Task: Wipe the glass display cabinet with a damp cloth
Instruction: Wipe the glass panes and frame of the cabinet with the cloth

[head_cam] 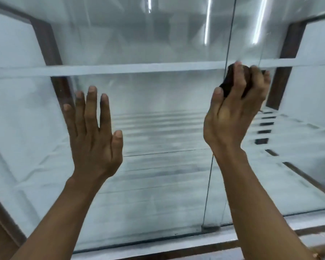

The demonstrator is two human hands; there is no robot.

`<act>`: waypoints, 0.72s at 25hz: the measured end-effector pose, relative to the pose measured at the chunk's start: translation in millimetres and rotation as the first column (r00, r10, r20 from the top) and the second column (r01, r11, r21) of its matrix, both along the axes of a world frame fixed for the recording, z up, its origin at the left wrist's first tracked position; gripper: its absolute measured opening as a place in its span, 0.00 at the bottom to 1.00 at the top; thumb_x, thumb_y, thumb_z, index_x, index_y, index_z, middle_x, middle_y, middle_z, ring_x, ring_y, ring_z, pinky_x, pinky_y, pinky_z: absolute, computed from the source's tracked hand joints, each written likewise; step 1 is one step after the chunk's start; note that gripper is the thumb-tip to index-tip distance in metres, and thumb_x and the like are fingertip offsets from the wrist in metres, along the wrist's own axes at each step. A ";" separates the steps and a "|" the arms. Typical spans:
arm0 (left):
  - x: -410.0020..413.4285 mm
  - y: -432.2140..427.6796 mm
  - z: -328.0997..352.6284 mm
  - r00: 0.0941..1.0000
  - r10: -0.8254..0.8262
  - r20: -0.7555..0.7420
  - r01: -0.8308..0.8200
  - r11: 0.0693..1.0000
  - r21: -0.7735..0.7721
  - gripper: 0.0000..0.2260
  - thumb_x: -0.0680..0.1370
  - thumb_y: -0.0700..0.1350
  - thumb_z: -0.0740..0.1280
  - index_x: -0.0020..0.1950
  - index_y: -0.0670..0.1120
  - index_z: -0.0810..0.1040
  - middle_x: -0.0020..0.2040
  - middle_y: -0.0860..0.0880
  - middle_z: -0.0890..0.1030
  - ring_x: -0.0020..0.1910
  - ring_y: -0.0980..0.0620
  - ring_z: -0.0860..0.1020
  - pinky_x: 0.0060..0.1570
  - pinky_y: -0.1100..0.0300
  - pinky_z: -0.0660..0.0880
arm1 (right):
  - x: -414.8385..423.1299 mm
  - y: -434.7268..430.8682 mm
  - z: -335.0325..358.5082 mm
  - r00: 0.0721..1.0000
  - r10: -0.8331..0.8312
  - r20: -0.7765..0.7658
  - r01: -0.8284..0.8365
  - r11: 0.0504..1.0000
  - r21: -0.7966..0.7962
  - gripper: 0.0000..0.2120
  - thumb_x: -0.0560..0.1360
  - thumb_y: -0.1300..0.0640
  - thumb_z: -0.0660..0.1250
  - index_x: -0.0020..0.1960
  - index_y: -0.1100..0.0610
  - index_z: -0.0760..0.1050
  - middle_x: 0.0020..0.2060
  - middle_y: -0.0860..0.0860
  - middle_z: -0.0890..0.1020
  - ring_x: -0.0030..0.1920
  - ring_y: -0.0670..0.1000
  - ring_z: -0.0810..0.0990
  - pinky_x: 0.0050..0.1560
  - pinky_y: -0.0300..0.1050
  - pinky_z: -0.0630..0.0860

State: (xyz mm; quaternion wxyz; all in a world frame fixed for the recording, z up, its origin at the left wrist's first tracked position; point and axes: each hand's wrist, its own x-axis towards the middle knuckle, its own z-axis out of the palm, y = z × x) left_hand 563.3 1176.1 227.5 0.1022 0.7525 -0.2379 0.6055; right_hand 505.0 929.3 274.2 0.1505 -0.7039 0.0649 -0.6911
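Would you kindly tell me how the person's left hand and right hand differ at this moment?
The left hand is flat with straight fingers and holds nothing; the right hand curls its grip around a dark cloth. The left sits lower than the right. Both are raised at the cabinet glass.

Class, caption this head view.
Right hand grips a dark cloth at the cabinet glass; left hand open.
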 end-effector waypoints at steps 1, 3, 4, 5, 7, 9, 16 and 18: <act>-10.0 -13.1 -6.7 1.000 -0.003 -0.024 0.003 1.000 0.002 0.27 0.84 0.49 0.48 0.80 0.36 0.52 0.80 0.34 0.56 0.80 0.33 0.53 0.77 0.32 0.50 | 5.7 14.7 -13.5 1.000 0.018 0.013 -0.018 1.000 -0.001 0.21 0.82 0.56 0.62 0.75 0.59 0.70 0.74 0.62 0.64 0.77 0.68 0.59 0.77 0.69 0.57; -24.5 -47.8 -30.5 0.997 -0.062 0.042 0.066 0.990 -0.123 0.26 0.85 0.40 0.50 0.79 0.31 0.47 0.75 0.28 0.64 0.80 0.38 0.56 0.75 0.36 0.61 | 11.7 82.0 -68.5 0.990 0.097 -0.106 -0.129 0.924 -0.359 0.21 0.81 0.59 0.63 0.73 0.59 0.73 0.74 0.60 0.65 0.77 0.67 0.62 0.79 0.67 0.55; -31.3 -57.6 -42.9 0.986 -0.129 0.108 0.149 0.966 -0.210 0.24 0.83 0.33 0.51 0.75 0.24 0.47 0.69 0.23 0.68 0.81 0.45 0.55 0.75 0.43 0.65 | 11.6 96.2 -94.7 0.984 0.116 -0.133 -0.168 0.849 -0.500 0.20 0.81 0.59 0.63 0.73 0.56 0.74 0.74 0.59 0.67 0.77 0.65 0.64 0.79 0.65 0.57; -33.7 -54.8 -58.5 0.974 -0.194 0.113 0.213 0.959 -0.188 0.21 0.83 0.31 0.50 0.73 0.21 0.50 0.67 0.20 0.67 0.82 0.50 0.52 0.76 0.45 0.65 | 12.0 88.4 -109.9 0.986 0.106 -0.131 -0.160 0.835 -0.526 0.20 0.82 0.58 0.63 0.74 0.54 0.73 0.74 0.58 0.68 0.77 0.64 0.64 0.79 0.64 0.59; -26.6 -23.8 -90.1 0.990 -0.140 0.013 0.140 0.990 -0.016 0.25 0.85 0.44 0.46 0.77 0.30 0.56 0.77 0.29 0.61 0.82 0.46 0.47 0.76 0.33 0.57 | 10.7 30.6 -106.9 0.998 0.036 -0.055 -0.051 0.950 -0.308 0.21 0.83 0.56 0.61 0.75 0.54 0.70 0.74 0.60 0.66 0.77 0.65 0.61 0.77 0.66 0.60; -12.7 12.6 -127.6 0.999 -0.024 -0.039 0.025 0.999 0.040 0.27 0.84 0.50 0.46 0.80 0.37 0.55 0.81 0.37 0.56 0.82 0.39 0.49 0.78 0.33 0.49 | 1.4 5.3 -101.4 0.999 -0.005 0.037 0.004 1.000 0.017 0.21 0.83 0.56 0.60 0.75 0.56 0.68 0.74 0.63 0.67 0.77 0.67 0.59 0.76 0.68 0.59; -5.5 7.2 -223.8 1.000 -0.010 0.002 0.010 1.000 0.023 0.28 0.83 0.51 0.47 0.81 0.37 0.54 0.81 0.38 0.55 0.82 0.39 0.49 0.78 0.34 0.48 | 13.6 43.5 -257.2 0.995 0.043 -0.094 -0.086 0.851 -0.519 0.23 0.82 0.55 0.63 0.76 0.51 0.67 0.76 0.56 0.61 0.79 0.61 0.58 0.80 0.62 0.55; -6.6 -0.1 -255.0 0.999 -0.007 0.044 0.005 0.999 0.035 0.28 0.83 0.50 0.48 0.80 0.37 0.56 0.81 0.38 0.56 0.82 0.39 0.50 0.79 0.36 0.47 | 1.9 -3.1 -245.5 0.999 0.040 0.008 -0.038 0.987 -0.155 0.22 0.82 0.55 0.61 0.76 0.54 0.66 0.76 0.59 0.63 0.78 0.65 0.57 0.78 0.67 0.56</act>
